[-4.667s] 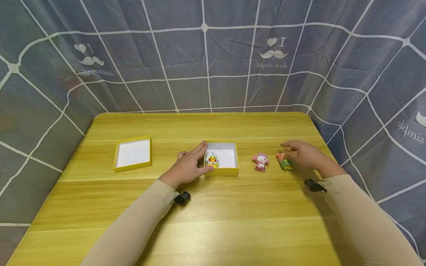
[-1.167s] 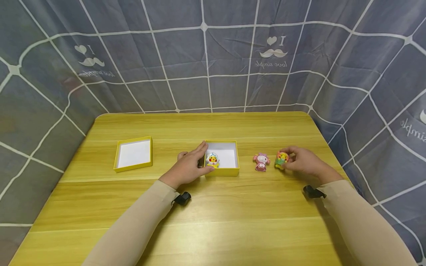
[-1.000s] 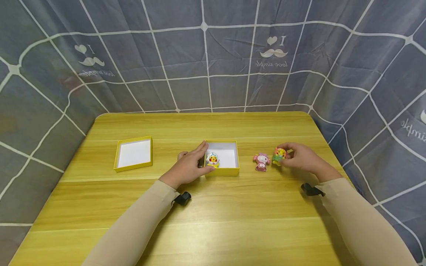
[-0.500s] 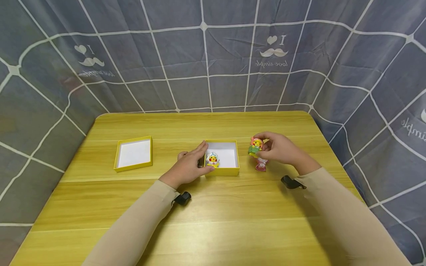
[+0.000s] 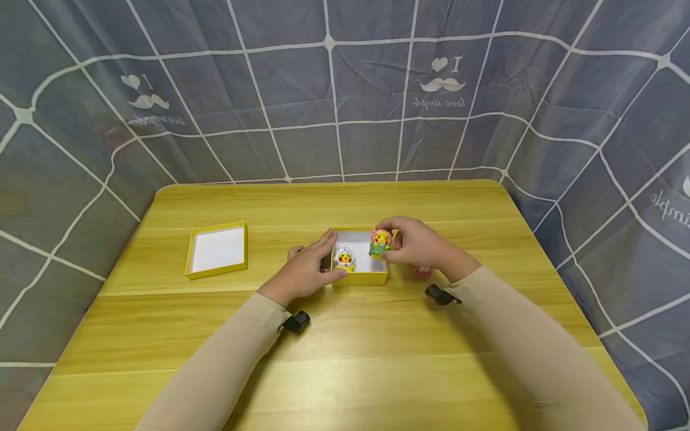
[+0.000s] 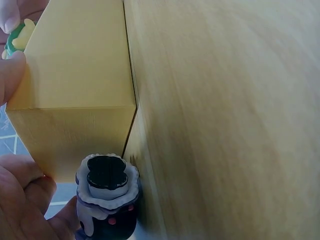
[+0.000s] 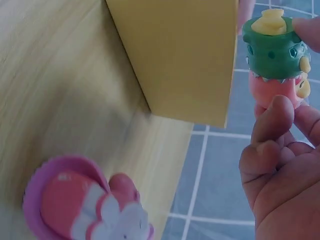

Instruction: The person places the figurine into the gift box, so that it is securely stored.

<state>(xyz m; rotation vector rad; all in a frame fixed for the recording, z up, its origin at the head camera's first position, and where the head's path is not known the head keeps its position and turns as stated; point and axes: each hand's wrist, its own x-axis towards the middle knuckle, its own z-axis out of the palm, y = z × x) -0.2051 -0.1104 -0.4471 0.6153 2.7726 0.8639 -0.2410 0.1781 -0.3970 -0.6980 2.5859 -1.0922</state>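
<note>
**Green toy pinched over the box**

Your right hand pinches it above the box's right end, thumb near its base, fingers at its hood. It looks light, stiff and smooth, perhaps slippery; grip the rounded body. Your left hand grips the box's left end. Inside is a white-hooded toy; a dark toy is just outside.

An open, rectangular yellow cardboard box with a white interior sits upright. Inside its left end rests a yellow figurine in a white hood; over its right end, a green-bodied, pink-hooded, yellow-faced figurine is held upright.
</note>
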